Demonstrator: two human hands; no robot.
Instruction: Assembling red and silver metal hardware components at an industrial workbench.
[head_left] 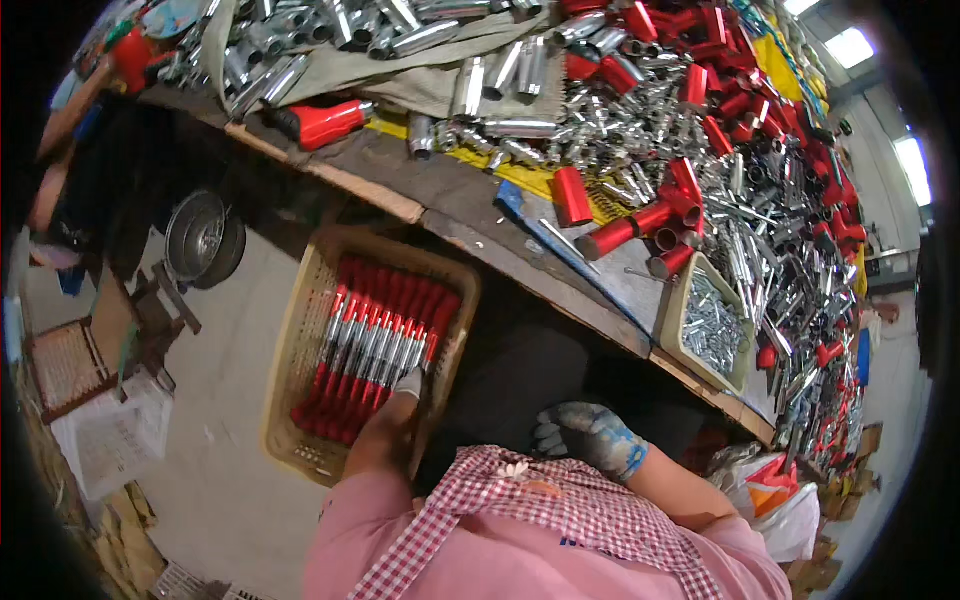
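Note:
My left hand point(411, 382), in a pale glove, reaches down into a cream plastic basket point(272, 400) below the bench. It touches the right end of a row of red-and-chrome tools point(372, 335), which lie side by side with red ends and shiny metal middles. Its fingers are mostly hidden, so their grip does not show. My right hand point(590, 437), in a grey glove with blue patches, hangs in front of my checked apron point(530, 505). Its fingers are loosely bent and a little apart, with nothing visible in them.
The wooden bench point(470, 220) carries piles of chrome tubes point(500, 75), red sleeves point(572, 195) and small metal fittings. A cream tray point(745, 380) of screws stands at its edge. At the left are a metal bowl point(200, 240), a wooden stool point(75, 350) and another person's arm point(62, 150).

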